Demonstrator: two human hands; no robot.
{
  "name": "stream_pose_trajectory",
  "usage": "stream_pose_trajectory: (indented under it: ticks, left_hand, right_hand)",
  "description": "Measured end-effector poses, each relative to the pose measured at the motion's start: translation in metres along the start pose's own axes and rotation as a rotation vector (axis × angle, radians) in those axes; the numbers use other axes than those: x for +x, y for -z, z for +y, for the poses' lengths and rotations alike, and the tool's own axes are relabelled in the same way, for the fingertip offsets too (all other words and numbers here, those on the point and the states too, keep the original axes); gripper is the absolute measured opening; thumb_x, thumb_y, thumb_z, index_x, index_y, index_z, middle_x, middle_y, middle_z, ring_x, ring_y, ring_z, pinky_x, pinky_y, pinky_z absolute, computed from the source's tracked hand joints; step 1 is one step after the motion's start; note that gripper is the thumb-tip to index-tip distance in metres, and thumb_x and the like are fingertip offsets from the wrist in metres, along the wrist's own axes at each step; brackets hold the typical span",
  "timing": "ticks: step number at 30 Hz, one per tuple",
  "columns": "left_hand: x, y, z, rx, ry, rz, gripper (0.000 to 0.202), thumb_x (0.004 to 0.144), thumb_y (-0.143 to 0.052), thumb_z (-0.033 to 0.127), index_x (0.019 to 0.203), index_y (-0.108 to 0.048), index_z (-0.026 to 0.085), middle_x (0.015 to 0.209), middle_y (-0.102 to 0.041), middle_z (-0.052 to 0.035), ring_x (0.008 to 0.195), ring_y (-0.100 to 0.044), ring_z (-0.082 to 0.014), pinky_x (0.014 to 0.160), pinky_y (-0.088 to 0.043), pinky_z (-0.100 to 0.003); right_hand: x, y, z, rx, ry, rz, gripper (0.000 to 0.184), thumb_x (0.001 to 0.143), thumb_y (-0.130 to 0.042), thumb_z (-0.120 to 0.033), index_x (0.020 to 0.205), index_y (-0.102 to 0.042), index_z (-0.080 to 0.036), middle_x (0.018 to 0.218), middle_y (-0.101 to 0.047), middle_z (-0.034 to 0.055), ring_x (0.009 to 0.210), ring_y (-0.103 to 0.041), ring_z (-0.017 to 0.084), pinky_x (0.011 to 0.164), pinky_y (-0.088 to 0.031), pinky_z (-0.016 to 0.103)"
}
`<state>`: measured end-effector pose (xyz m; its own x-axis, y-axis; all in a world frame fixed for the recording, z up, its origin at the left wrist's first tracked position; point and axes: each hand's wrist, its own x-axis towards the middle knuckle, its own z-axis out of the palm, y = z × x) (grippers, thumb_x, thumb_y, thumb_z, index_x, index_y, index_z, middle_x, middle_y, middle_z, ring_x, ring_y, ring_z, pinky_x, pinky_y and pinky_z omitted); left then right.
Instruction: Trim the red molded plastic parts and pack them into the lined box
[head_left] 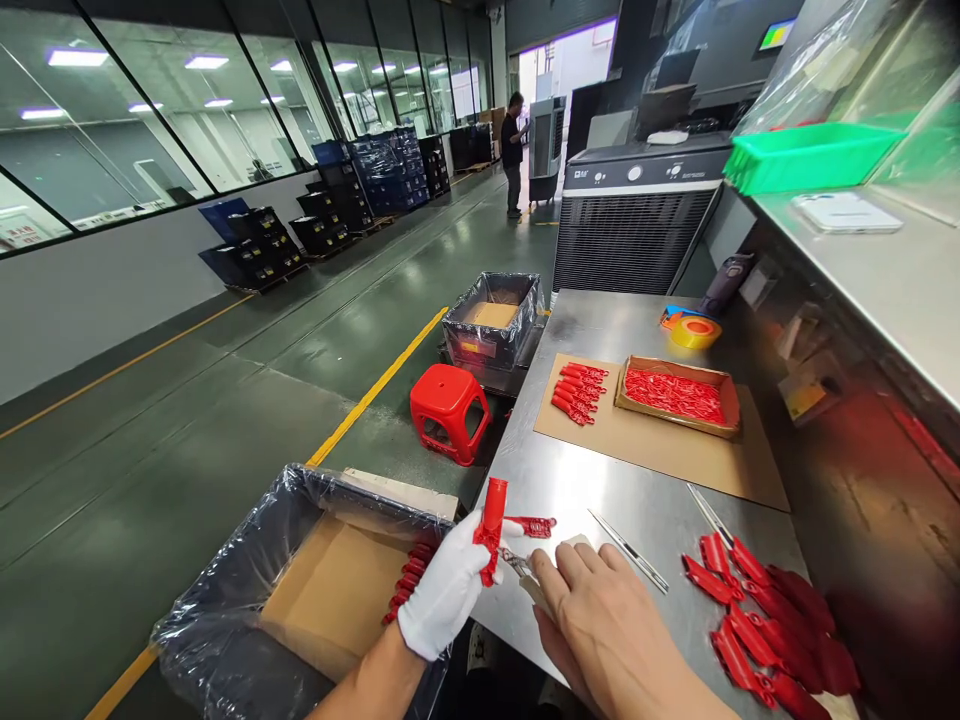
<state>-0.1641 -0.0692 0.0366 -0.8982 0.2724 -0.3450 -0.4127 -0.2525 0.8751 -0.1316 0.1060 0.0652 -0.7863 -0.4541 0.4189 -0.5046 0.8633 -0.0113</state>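
Note:
My left hand [448, 590], in a white glove, is closed round a red plastic part [493, 520] held upright at the near edge of the steel table [600, 480]. My bare right hand [600, 615] is closed on a small metal tool [519, 564] whose tip meets the part. A small red piece [534, 524] lies just behind them. Several red parts [765, 625] are piled at the near right. A thin metal tool [628, 550] lies beside my right hand.
A plastic-lined cardboard box [315, 590] with red parts stands on the floor at my left. Farther along the table are a cardboard sheet [660, 440], a tray of red parts [679, 395] and yellow tape [694, 332]. A red stool [448, 410] stands nearby; a person [513, 150] is far off.

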Motion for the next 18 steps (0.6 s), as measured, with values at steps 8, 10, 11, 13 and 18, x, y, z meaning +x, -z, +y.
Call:
stream_pose_trajectory:
  ticks: [8,10,11,13,18]
  left_hand:
    - [0.004,0.003,-0.009,-0.256,0.067,-0.011,0.037,0.070,-0.062,0.013,0.106,-0.068,0.014,0.109,-0.066,-0.0121,0.078,-0.053,-0.0144,0.064,-0.043,-0.025]
    - [0.010,0.006,-0.013,-0.332,0.099,0.022,0.033,0.078,-0.060,0.018,0.110,-0.066,0.014,0.107,-0.067,-0.0128,0.077,-0.055,-0.0151,0.063,-0.044,-0.025]
    - [0.015,0.007,-0.017,-0.358,0.120,0.056,0.031,0.081,-0.058,0.020,0.111,-0.065,0.013,0.105,-0.067,-0.0133,0.077,-0.056,-0.0155,0.062,-0.045,-0.025]
    - [0.033,0.007,-0.025,-0.359,0.166,0.136,0.026,0.086,-0.055,0.020,0.109,-0.062,0.012,0.102,-0.067,-0.0134,0.076,-0.058,-0.0154,0.059,-0.045,-0.025]
    - [0.138,-0.043,-0.037,-0.238,0.212,0.179,0.010,0.091,-0.047,0.013,0.084,-0.053,0.013,0.080,-0.060,-0.0063,0.058,-0.052,-0.0100,0.049,-0.036,-0.022]
  right_hand:
    - [-0.018,0.008,0.013,0.130,-0.044,-0.058,0.026,0.072,-0.062,-0.027,0.098,-0.059,-0.022,0.081,-0.059,0.0016,0.069,-0.051,0.021,0.068,-0.028,0.035]
    - [-0.028,0.006,0.021,0.185,-0.086,-0.085,0.026,0.078,-0.060,-0.027,0.104,-0.061,-0.021,0.086,-0.060,0.0028,0.074,-0.055,0.022,0.070,-0.031,0.035]
    - [-0.034,0.004,0.025,0.218,-0.119,-0.093,0.026,0.080,-0.059,-0.027,0.106,-0.061,-0.022,0.087,-0.061,0.0032,0.076,-0.056,0.022,0.071,-0.033,0.035]
    - [-0.049,-0.003,0.032,0.272,-0.202,-0.093,0.028,0.082,-0.059,-0.029,0.109,-0.062,-0.023,0.090,-0.063,0.0034,0.077,-0.058,0.021,0.071,-0.036,0.034]
    - [-0.100,-0.037,0.034,0.225,-0.429,-0.179,0.035,0.074,-0.065,-0.023,0.109,-0.064,-0.025,0.090,-0.066,0.0019,0.078,-0.062,0.021,0.070,-0.043,0.032]
